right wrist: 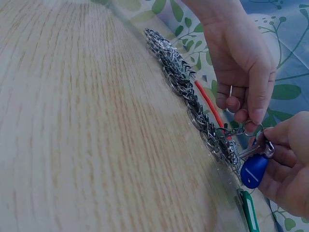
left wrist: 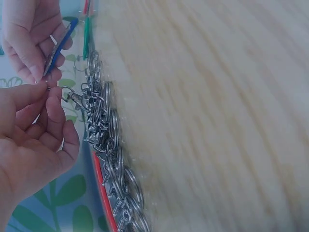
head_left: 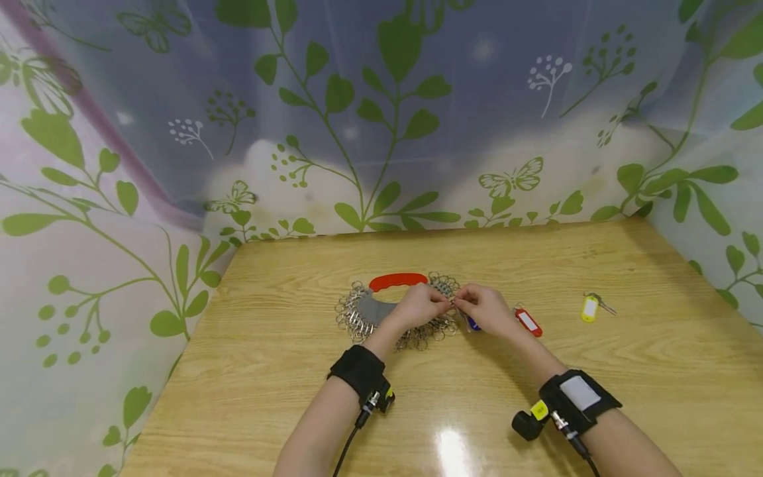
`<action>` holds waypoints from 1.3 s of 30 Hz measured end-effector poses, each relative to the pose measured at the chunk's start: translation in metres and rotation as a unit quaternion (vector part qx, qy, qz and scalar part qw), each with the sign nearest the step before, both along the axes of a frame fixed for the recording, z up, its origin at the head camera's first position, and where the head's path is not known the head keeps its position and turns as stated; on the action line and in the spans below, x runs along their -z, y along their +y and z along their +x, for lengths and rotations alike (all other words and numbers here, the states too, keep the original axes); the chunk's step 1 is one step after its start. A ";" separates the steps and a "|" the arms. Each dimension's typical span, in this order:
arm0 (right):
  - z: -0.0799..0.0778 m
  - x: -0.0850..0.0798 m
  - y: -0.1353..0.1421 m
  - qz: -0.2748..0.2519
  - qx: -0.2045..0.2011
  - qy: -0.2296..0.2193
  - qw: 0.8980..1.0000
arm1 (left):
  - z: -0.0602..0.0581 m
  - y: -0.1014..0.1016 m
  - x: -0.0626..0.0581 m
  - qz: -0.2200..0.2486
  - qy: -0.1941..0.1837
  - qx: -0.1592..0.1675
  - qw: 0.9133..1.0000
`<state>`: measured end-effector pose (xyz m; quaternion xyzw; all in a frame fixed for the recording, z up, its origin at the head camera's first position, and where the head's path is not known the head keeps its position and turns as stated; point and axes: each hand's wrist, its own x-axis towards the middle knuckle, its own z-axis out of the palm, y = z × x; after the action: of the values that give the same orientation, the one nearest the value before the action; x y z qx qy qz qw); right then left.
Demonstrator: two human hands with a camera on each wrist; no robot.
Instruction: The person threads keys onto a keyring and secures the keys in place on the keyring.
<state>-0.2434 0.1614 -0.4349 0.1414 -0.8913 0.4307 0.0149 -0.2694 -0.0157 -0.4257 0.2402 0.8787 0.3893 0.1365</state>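
A key carrier with a red handle (head_left: 398,280) and a grey curved plate (head_left: 372,310) lies on the table, its edge crowded with metal split rings (left wrist: 114,125) on swivel clasps. At its right end, my left hand (head_left: 420,305) pinches one split ring (left wrist: 67,92) between thumb and fingertips. Close against it, my right hand (head_left: 485,310) pinches the ring of a blue key tag (right wrist: 256,171). A metal key (right wrist: 251,151) hangs with that tag. The fingertips of both hands meet at the rings and partly hide where they join.
A red key tag (head_left: 528,322) lies just right of my right hand. Farther right is a yellow key tag (head_left: 589,309) with keys (head_left: 607,305). A green tag (right wrist: 248,212) shows near the carrier's end. Patterned cloth (head_left: 357,132) surrounds the wooden table (head_left: 286,411).
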 end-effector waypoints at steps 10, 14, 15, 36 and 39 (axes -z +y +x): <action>-0.001 0.001 -0.001 0.004 -0.005 0.014 1.000 | 0.000 0.001 -0.001 -0.001 0.006 -0.010 1.000; 0.000 0.000 -0.002 0.001 -0.008 0.019 1.000 | 0.000 0.002 -0.004 0.002 0.007 -0.014 1.000; 0.000 -0.001 -0.002 0.003 -0.010 0.022 1.000 | 0.000 0.002 -0.004 0.003 0.007 -0.014 1.000; 0.003 0.003 -0.003 0.014 -0.019 0.047 0.999 | 0.004 0.007 -0.006 0.018 -0.039 -0.053 0.998; 0.003 0.003 -0.002 0.019 -0.018 0.045 0.999 | 0.004 0.006 -0.005 0.014 -0.031 -0.050 0.998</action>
<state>-0.2404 0.1594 -0.4376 0.1766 -0.8951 0.4070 0.0445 -0.2652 -0.0096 -0.4206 0.1857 0.8795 0.4148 0.1409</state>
